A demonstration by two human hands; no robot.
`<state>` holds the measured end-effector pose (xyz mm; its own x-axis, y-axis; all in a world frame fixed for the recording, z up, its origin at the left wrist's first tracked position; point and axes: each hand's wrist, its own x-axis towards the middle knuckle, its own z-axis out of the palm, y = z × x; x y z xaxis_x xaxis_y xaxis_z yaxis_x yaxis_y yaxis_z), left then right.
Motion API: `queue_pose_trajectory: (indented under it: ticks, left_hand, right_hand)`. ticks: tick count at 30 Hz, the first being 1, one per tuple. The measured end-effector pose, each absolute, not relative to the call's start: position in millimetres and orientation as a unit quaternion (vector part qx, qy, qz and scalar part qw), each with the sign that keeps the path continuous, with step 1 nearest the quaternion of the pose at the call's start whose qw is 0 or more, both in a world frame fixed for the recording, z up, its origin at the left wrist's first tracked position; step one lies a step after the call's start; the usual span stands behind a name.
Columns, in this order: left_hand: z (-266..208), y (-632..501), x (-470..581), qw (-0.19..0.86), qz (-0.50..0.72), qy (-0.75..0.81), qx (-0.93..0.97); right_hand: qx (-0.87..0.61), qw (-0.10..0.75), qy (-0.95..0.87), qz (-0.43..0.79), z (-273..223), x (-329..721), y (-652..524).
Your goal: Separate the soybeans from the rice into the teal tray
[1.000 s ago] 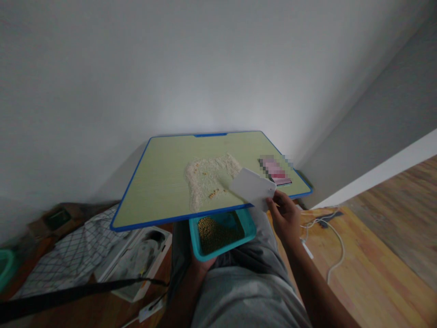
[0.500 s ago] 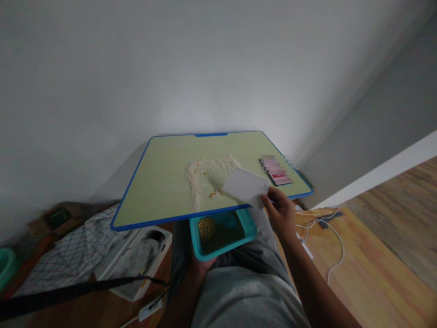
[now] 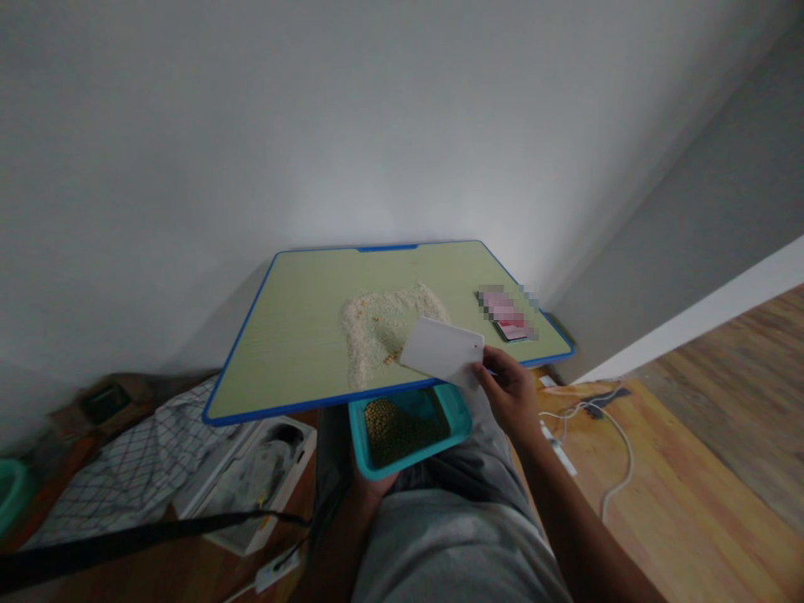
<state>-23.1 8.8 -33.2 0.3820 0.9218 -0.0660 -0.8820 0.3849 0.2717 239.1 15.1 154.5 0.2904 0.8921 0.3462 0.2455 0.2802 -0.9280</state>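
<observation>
My right hand (image 3: 507, 387) pinches the right end of a flat white card (image 3: 441, 347) with a small hole near its corner. The card's left edge slants down beside a few yellowish beans (image 3: 390, 358) on the table. Around them spreads a pale, grainy heap like rice (image 3: 358, 322). Under the table's front edge, my left hand (image 3: 375, 484) grips a teal plastic tub (image 3: 402, 466) from below; its fingers are mostly hidden. Inside the tub lie yellowish beans (image 3: 378, 414) at the left and darker green ones (image 3: 414, 437) to the right.
The blue-rimmed folding table (image 3: 295, 310) stands against a wall. A phone (image 3: 507, 315) lies at its right. White cables (image 3: 619, 435) and a power strip (image 3: 560, 452) are on the right floor. An open white box (image 3: 264, 469) and checked cloth (image 3: 151, 452) sit at the left.
My right hand has moved the card slightly left and down, nearer to the beans on the table. The tub and my left hand stay where they were.
</observation>
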Motion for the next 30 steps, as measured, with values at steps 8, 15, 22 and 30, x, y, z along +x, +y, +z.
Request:
queue_pose_trajectory:
  ticks: [8,15,22,30]
  left_hand:
    - [-33.8,8.4,-21.3,0.816,0.556,0.129,0.086]
    - [-28.5,8.5,-18.5,0.812,0.562,0.137,0.078]
    - [-11.2,6.9,-14.2,0.813,0.564,0.077,0.121]
    - [-8.3,8.9,-11.1,0.817,0.559,0.072,0.124]
  right_hand:
    - [-0.544,0.601,-0.527,0.256,152.4,239.5,15.6]
    - [-0.535,0.607,-0.522,0.27,150.8,238.5,13.8]
    - [-0.52,0.603,-0.532,0.288,154.3,236.3,12.9]
    - [-0.488,0.586,-0.558,0.328,157.3,233.8,10.2]
